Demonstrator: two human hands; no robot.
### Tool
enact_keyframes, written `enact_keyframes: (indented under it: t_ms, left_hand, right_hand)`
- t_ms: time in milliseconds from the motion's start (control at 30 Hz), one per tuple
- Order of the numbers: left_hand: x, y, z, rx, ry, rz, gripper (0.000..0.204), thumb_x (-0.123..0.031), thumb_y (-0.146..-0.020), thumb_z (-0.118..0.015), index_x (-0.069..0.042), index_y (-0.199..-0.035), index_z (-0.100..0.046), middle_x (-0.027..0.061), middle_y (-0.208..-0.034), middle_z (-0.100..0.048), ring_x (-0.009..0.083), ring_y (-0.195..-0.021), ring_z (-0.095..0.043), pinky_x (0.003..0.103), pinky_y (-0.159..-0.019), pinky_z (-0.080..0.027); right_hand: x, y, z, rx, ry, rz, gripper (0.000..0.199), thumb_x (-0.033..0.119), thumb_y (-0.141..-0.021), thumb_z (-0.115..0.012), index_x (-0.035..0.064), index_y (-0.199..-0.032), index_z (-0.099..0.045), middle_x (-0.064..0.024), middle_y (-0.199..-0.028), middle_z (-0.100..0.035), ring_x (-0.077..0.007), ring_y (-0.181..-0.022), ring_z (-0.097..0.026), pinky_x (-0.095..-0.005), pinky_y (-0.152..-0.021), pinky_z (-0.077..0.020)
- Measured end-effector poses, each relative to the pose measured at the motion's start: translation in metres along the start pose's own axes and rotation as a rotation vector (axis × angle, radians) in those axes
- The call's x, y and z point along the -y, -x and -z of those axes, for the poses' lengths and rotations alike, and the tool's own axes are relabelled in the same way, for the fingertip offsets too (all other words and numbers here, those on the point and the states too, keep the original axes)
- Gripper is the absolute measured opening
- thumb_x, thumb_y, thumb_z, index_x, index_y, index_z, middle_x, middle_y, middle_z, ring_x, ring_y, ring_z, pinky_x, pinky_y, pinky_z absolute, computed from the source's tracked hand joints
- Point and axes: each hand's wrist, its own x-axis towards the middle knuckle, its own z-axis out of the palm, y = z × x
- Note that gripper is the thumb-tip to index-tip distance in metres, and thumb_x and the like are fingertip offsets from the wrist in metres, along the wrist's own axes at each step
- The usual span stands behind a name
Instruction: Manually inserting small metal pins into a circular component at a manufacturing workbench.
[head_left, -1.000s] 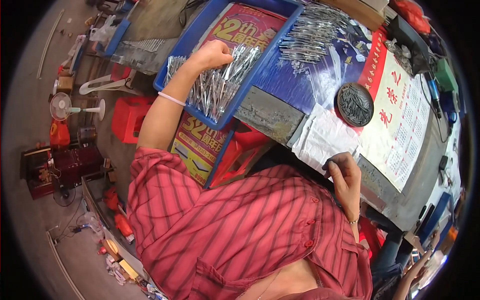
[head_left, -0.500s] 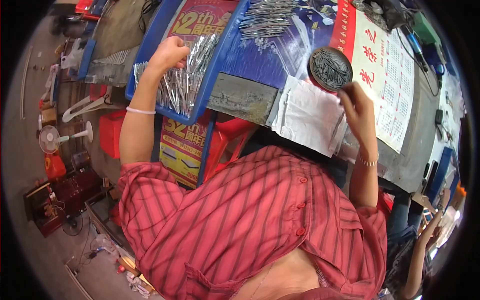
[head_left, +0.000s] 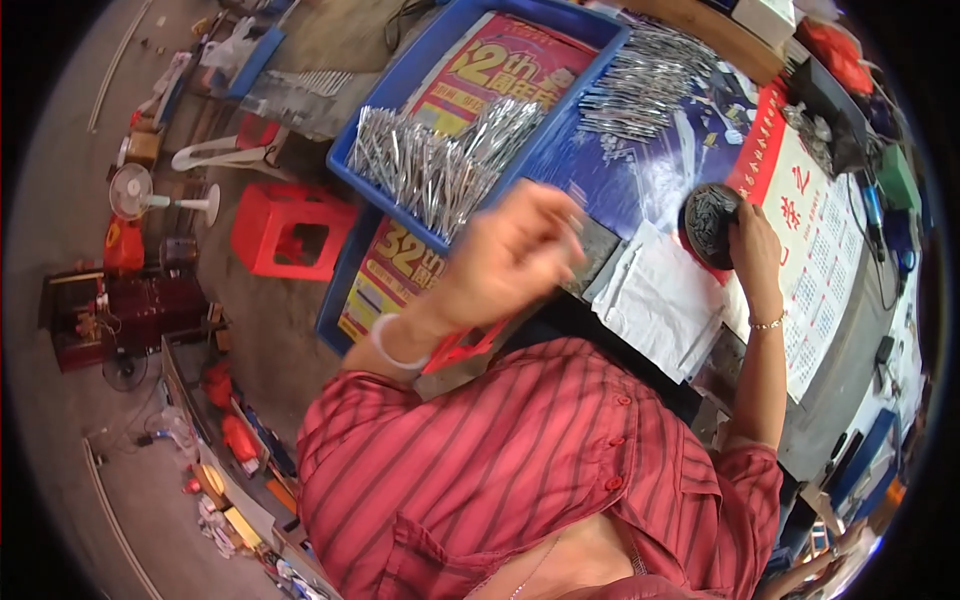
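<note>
Silver pieces (head_left: pixel 425 165) crowd the blue tray (head_left: pixel 590 75) near the blurred left hand (head_left: pixel 515 245); the right hand (head_left: pixel 757 250) is at the round dish (head_left: pixel 685 226); whether either grips anything, I cannot tell.

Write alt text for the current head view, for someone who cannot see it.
A bare right hand is at the edge of a round dish of small dark pieces, while the blurred left hand hangs in front of a blue tray of slim silvery pieces. More silvery pieces lie to the tray's right; a white sheet lies by the dish.
</note>
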Motion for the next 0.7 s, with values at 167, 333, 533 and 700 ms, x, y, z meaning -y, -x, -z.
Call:
enact_keyframes:
  t_ms: [167,333,533,700]
  left_hand:
    - [0.058,0.006,-0.052,0.276,0.334,0.145,0.029,-0.001,-0.092,-0.047,-0.002,-0.120,-0.043,0.0061,-0.092,-0.057,0.0085,-0.082,-0.056,0.023,-0.071,-0.049]
    - [0.073,-0.003,-0.067,0.290,0.474,0.148,0.026,-0.009,-0.096,-0.049,-0.002,-0.120,-0.045,0.0040,-0.091,-0.056,0.0071,-0.081,-0.055,0.022,-0.070,-0.049]
    - [0.071,-0.010,-0.069,0.243,0.473,0.174,0.018,-0.008,-0.095,-0.050,0.000,-0.112,-0.050,0.0041,-0.086,-0.059,0.0070,-0.072,-0.057,0.021,-0.066,-0.049]
    - [0.076,-0.006,-0.068,0.164,0.403,0.181,0.017,-0.008,-0.094,-0.052,-0.001,-0.110,-0.051,0.0025,-0.087,-0.059,0.0049,-0.072,-0.055,0.019,-0.065,-0.047]
  right_hand:
    - [0.001,-0.007,0.001,0.011,-0.011,0.017,0.013,0.006,-0.079,-0.055,0.0008,-0.089,-0.048,-0.0181,-0.083,-0.058,-0.0370,-0.076,-0.059,-0.0456,-0.064,-0.0474]
    - [0.007,-0.010,0.009,0.041,-0.074,-0.020,0.015,0.008,-0.079,-0.057,0.0013,-0.090,-0.048,-0.0184,-0.082,-0.059,-0.0368,-0.077,-0.060,-0.0459,-0.065,-0.0477]
    - [-0.005,-0.013,0.001,0.073,-0.019,-0.022,0.018,0.008,-0.075,-0.058,0.0002,-0.090,-0.050,-0.0192,-0.083,-0.061,-0.0361,-0.080,-0.061,-0.0455,-0.069,-0.0479]
    - [-0.001,-0.015,0.005,0.085,-0.089,-0.038,0.017,0.008,-0.074,-0.058,-0.0015,-0.087,-0.051,-0.0202,-0.080,-0.061,-0.0369,-0.080,-0.060,-0.0462,-0.070,-0.0472]
